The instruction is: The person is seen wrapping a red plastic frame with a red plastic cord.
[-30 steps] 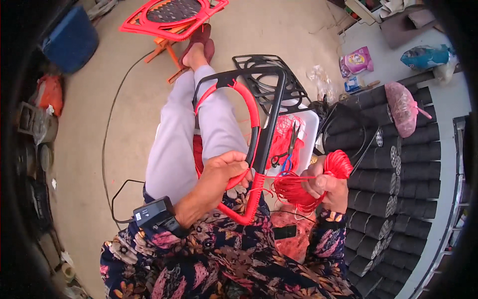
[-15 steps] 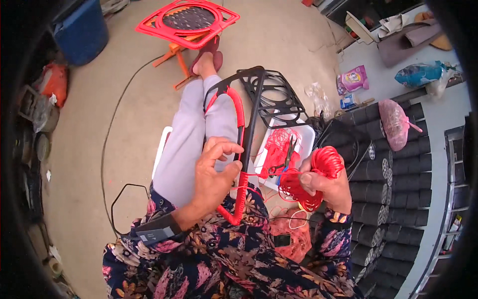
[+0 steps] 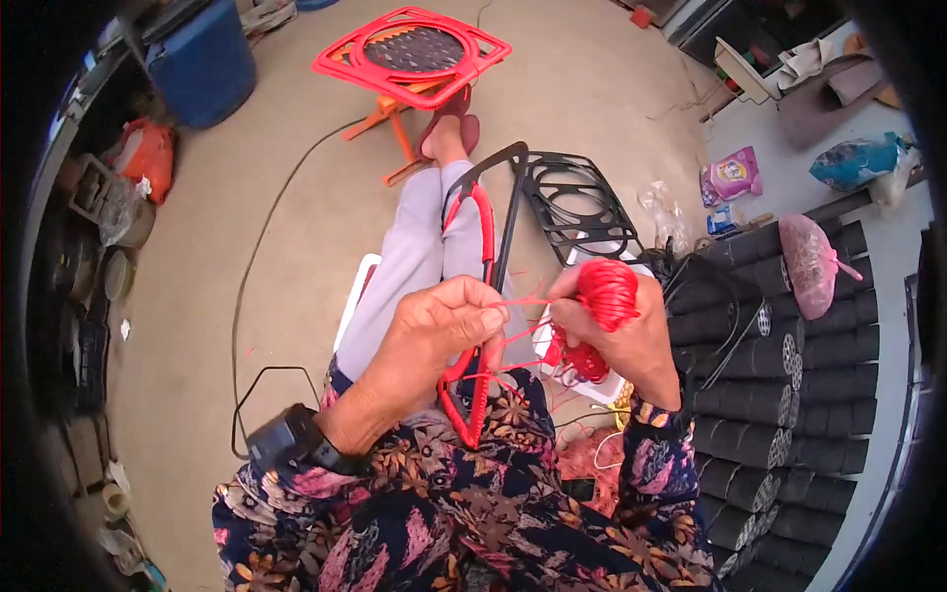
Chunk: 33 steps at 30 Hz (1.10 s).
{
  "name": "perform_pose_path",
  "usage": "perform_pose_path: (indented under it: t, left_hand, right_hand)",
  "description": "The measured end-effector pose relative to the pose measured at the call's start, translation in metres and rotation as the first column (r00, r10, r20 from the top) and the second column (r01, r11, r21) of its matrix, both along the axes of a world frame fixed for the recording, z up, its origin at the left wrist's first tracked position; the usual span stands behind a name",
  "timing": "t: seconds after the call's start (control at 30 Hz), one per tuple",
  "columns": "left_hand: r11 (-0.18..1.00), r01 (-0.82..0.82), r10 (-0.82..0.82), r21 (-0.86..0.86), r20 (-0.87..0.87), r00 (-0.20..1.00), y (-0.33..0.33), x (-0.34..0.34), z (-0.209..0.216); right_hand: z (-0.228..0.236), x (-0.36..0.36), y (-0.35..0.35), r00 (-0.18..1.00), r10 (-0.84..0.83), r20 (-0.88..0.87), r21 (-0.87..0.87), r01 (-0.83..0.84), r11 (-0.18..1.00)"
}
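A black frame [image 3: 513, 212] stands tilted over my lap, its inner ring partly wrapped in red cord [image 3: 484, 222]. My left hand [image 3: 424, 335] is just in front of the ring, with thumb and forefinger pinched on a red strand. That strand runs across to my right hand [image 3: 636, 340], which is closed around a coiled bundle of red cord [image 3: 609, 294]. More loops hang below its fingers. Other thin strands stretch between the wrapped ring and the bundle. My left hand hides part of the ring.
Behind my right hand is a white tub [image 3: 592, 380], mostly covered. More black frames [image 3: 582, 202] lie beyond it. An orange stand [image 3: 400, 133] bears a red square frame [image 3: 483, 59] near my feet. Black perforated cylinders [image 3: 834, 395] are stacked at the right; a blue bin [image 3: 202, 64] stands far left.
My left hand has gone from loosely curled by the ring to pinching a strand. My right hand has turned and moved slightly up with the bundle. The whole view has shifted.
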<state>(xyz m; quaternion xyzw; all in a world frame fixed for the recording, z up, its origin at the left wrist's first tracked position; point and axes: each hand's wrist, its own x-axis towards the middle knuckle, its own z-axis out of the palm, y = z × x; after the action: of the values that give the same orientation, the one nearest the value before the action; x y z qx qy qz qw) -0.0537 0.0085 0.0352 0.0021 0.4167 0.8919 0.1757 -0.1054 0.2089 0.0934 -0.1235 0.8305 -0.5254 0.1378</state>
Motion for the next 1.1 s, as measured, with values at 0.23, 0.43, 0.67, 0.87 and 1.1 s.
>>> perform_pose_path:
  t: [0.23, 0.43, 0.67, 0.87, 1.1]
  left_hand:
    - [0.985, -0.125, 0.122, -0.116, -0.027, 0.992, -0.005, -0.006, 0.002]
    - [0.987, -0.131, 0.126, -0.097, -0.053, 0.991, -0.017, -0.008, -0.009]
    - [0.966, -0.253, 0.257, -0.046, 0.239, 0.937, -0.019, 0.002, -0.042]
    - [0.958, -0.231, 0.282, -0.171, 0.409, 0.868, -0.015, 0.014, -0.055]
    - [0.959, -0.197, 0.256, -0.204, 0.328, 0.909, -0.001, 0.022, -0.061]
  right_hand:
    - [0.015, 0.003, 0.009, 0.994, -0.028, 0.102, -0.2, 0.048, 0.979]
    - [0.005, -0.006, 0.034, 0.975, -0.22, -0.034, -0.214, 0.208, 0.954]
    - [-0.042, 0.032, 0.047, 0.992, 0.125, 0.002, 0.012, -0.125, 0.992]
    - [-0.073, 0.046, 0.009, 0.798, 0.594, -0.101, 0.481, -0.484, 0.731]
    - [-0.079, 0.039, 0.007, 0.81, 0.574, -0.123, 0.618, -0.389, 0.683]
